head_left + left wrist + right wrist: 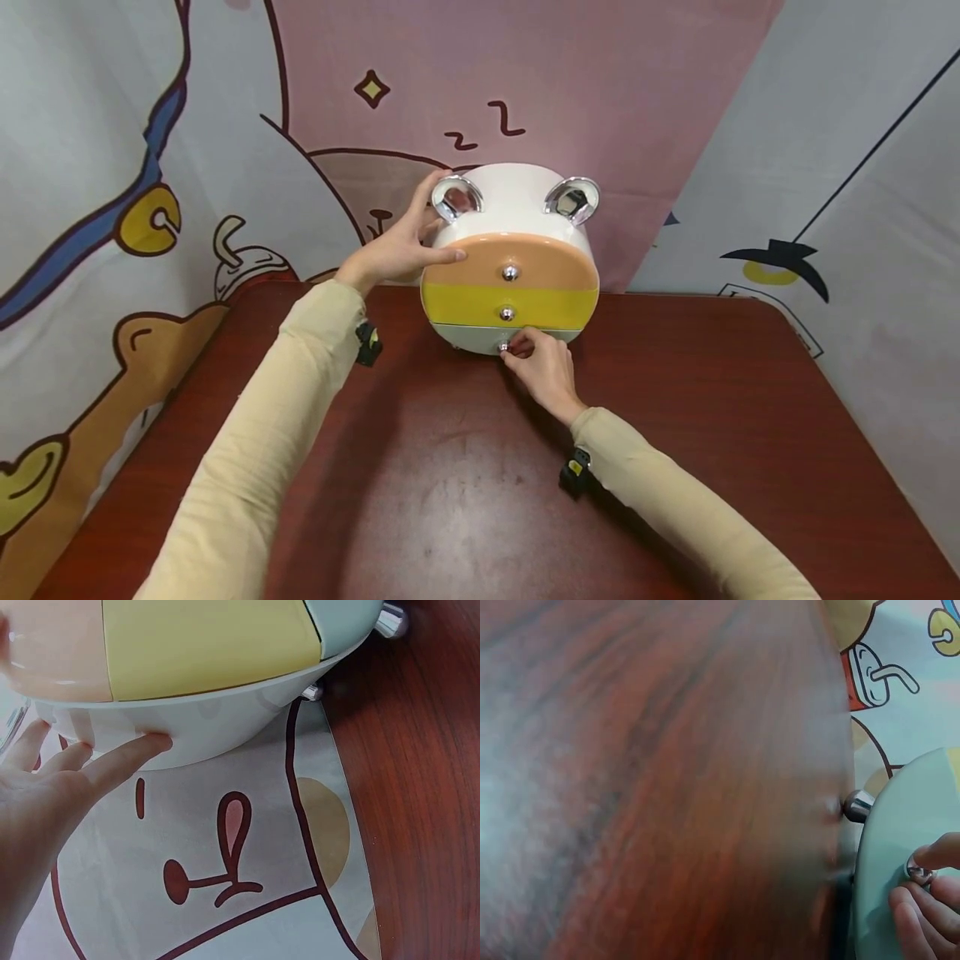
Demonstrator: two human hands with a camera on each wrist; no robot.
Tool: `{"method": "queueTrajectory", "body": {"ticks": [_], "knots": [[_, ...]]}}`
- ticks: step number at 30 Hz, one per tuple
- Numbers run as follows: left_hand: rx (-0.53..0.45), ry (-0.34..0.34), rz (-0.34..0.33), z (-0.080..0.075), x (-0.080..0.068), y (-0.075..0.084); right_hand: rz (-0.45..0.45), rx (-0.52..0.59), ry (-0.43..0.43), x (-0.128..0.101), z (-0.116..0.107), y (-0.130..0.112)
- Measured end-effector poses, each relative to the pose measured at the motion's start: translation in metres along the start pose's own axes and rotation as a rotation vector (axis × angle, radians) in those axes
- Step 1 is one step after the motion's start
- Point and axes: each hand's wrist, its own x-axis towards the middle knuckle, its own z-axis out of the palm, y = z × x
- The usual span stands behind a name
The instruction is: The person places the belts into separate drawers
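A small rounded drawer cabinet (513,200) with a white body and two shiny silver ears stands at the back of the table. Its front has a peach drawer (465,271), a yellow drawer (461,304) and a pale green drawer (465,335), each with a silver knob. My left hand (397,246) steadies the cabinet's left side, thumb on the peach front; in the left wrist view its extended fingers (124,761) touch the white side wall. At the bottom, my right hand (546,371) pinches the green drawer's knob (918,871) between thumb and fingers.
The reddish-brown wooden table (450,500) carries the cabinet near its back edge. Right behind hangs a cartoon-printed cloth (600,100), which also runs along both sides. Short silver feet (858,805) lift the cabinet off the tabletop.
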Motion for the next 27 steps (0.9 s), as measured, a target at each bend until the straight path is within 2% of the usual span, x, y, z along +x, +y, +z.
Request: {"method": "queueTrajectory", "body": {"ticks": [12, 21, 27], "knots": [[-0.072, -0.012, -0.020, 0.000, -0.003, 0.001, 0.028, 0.026, 0.045, -0.001, 0.007, -0.003], [-0.048, -0.005, -0.050, -0.003, -0.003, -0.003, 0.019, -0.029, 0.057, -0.003, 0.011, -0.001], [-0.038, -0.009, -0.048, -0.004, -0.003, 0.001, 0.067, 0.005, 0.056, -0.002, 0.011, -0.001]]}}
